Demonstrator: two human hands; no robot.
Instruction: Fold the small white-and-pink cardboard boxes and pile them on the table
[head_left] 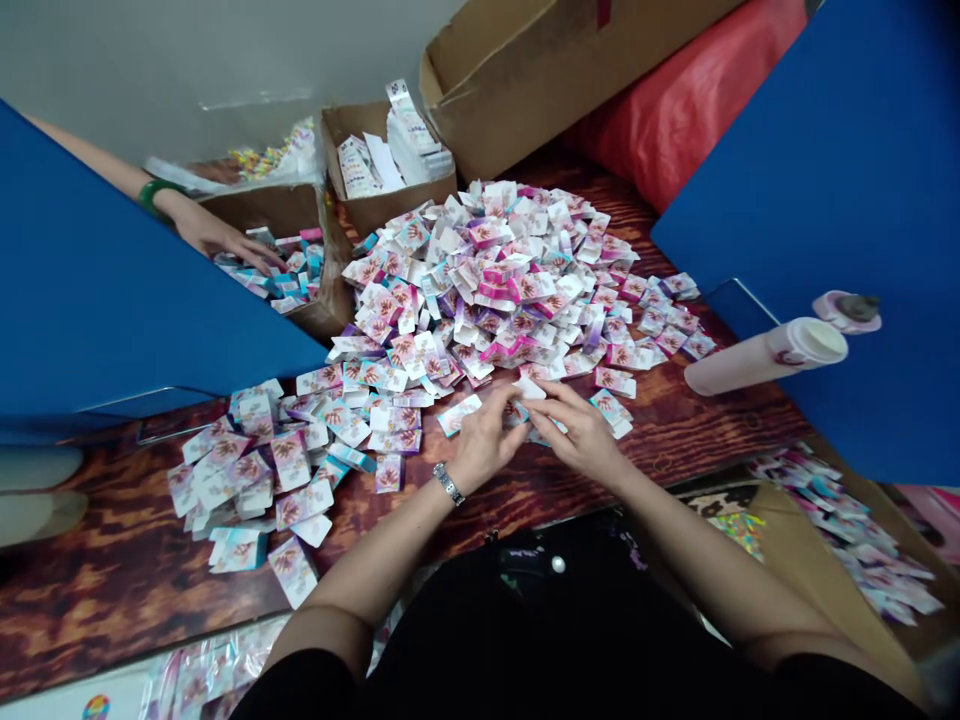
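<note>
Okay, nearest first: my left hand [486,440], with a metal wristwatch [448,484], and my right hand [577,430] sit close together at 12 o'clock from my chest, narrow, fingertips [517,395] meeting at a small white packet [529,388]; can't tell if it's actually gripped. The wood-patterned table [112,600] has its near edge running around 7 o'clock, with shiny foil sheets [210,670] below it. Wood shows in a band around my wrists, so there's some room to move there, but packets crowd in beyond. Loose pink-and-white packets [480,290] form one big heap at 12 o'clock and one smaller spread [292,470] at 10 o'clock; too many to count. Three cardboard boxes: one at 11 o'clock [315,310] holds packets, and a co-worker's hand [240,245] reaches into it; one at 12 o'clock [420,190] holds stacked white strips [412,140]; one at 4 o'clock [825,570] holds more packets. One pale pink bottle [765,355] lies at 2 o'clock, its one cap [847,310] just beyond. Two big blue shapes [840,200] block the view at both sides.
</note>
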